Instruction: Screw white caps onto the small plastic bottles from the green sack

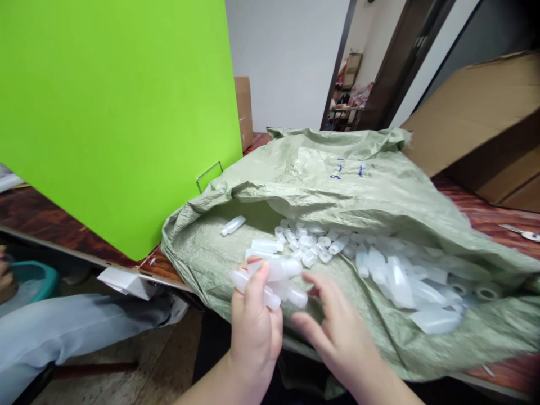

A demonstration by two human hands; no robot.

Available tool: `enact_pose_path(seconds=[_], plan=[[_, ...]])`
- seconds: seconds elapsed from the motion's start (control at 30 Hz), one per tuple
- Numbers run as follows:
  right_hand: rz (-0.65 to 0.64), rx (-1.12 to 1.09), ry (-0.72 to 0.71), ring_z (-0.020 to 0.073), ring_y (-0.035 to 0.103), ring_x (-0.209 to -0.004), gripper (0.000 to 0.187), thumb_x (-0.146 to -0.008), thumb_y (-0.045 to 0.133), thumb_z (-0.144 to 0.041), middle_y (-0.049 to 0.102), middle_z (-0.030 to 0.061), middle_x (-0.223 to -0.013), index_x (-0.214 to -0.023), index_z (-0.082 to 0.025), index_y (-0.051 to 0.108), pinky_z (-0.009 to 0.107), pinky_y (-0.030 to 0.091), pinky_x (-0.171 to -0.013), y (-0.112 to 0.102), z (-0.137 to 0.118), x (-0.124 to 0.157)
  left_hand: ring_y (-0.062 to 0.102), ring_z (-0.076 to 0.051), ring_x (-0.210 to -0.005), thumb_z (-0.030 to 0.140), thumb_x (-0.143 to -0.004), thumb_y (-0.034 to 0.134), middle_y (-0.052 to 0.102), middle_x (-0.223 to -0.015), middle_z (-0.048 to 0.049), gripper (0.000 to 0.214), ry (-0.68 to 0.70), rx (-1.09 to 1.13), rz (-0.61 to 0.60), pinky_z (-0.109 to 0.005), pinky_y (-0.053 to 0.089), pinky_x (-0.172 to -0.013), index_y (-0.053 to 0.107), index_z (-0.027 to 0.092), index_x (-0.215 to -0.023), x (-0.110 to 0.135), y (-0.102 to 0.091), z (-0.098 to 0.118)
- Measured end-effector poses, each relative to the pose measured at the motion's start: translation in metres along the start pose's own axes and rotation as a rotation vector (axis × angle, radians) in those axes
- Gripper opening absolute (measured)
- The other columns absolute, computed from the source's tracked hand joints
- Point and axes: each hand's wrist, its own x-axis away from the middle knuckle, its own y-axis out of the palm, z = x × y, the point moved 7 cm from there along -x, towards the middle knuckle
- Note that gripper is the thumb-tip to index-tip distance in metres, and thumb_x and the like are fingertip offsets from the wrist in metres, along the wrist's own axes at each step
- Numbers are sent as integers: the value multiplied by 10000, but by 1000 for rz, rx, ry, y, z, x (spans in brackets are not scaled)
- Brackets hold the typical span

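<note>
My left hand [256,315] is closed around several small translucent white plastic bottles [276,270], its thumb lying across them. Just to their right is my right hand [333,320], fingers apart and curved toward the bottles, with nothing visible in it. Both hands are over the mouth of a pale green woven sack [202,250] lying on its side. Inside the sack, a pile of short white plastic caps [310,242] sits in the middle. More translucent bottles [399,281] are heaped at its right, and a single bottle [233,225] lies apart at the left.
A tall bright green panel [122,112] stands at the left on the dark red table [485,216]. An open cardboard box [472,112] is at the right, near scissors [523,232]. At lower left are another person's leg [84,326] and a teal basin [44,275].
</note>
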Motion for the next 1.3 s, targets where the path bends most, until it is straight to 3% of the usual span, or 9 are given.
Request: enact_pose_path(seconds=[0.07,0.2,0.3,0.47,0.6,0.7,0.87,1.07,1.3], plan=[[83,25,-71,214,651,-855,289,-865,497,-402,666,100,-998,-1032,-182,583,328,542,-718,-6,-1,5,585,-102,-763,179,-667,692,595,-776,34,185,13,-5,13,-190,458,-723,596,187,-825,-1,0,-3],[-32,6,39,163,647,-646,250,-911,418,-365,678,42,-795,-1004,-193,574,261,524,-545,1,13,7,581,-100,-768,153,-681,676,589,-786,36,167,45,-3,17,-193,450,-730,600,184,-826,-4,2,-5],[61,59,-43,215,649,-798,331,-885,465,-390,666,101,-944,-1117,-160,514,325,530,-667,-3,5,6,586,-103,-741,151,-679,674,595,-768,37,159,33,-5,41,-201,455,-705,594,182,-813,-4,2,-6],[-98,-12,83,178,633,-717,267,-926,370,-362,655,59,-838,-1010,-189,555,276,512,-588,15,7,5,591,-108,-716,161,-660,683,599,-745,45,187,50,-32,50,-200,457,-667,586,185,-817,-3,3,-2],[-19,-9,-59,216,608,-825,285,-903,419,-350,631,103,-957,-1096,-158,502,341,496,-711,13,-7,3,591,-108,-720,158,-670,669,597,-732,50,178,23,-33,100,-195,455,-666,572,190,-815,-4,-4,-1],[-155,-96,107,184,584,-681,218,-917,357,-305,608,31,-736,-870,-193,538,296,458,-611,23,-2,-3,591,-107,-708,158,-677,661,592,-724,45,164,55,-36,68,-194,461,-662,569,185,-811,-6,-5,2],[-309,-198,403,176,580,-707,237,-928,307,-311,604,27,-767,-828,-204,494,274,417,-603,43,1,-5,602,-103,-656,128,-650,664,591,-680,55,181,78,-26,100,-187,472,-624,570,178,-797,-10,-14,8],[-366,-261,367,177,591,-774,277,-940,290,-361,618,31,-836,-901,-210,519,282,443,-660,44,-3,-15,600,-93,-658,120,-710,611,599,-682,47,100,61,28,168,-184,471,-617,586,168,-795,-19,-20,16],[-298,510,75,282,553,-863,258,-820,497,-118,585,113,-894,-1031,-211,612,381,445,-713,30,15,-57,591,-101,-644,174,-785,590,627,-731,6,32,-46,23,208,-209,487,-595,592,151,-807,-24,-24,14]])
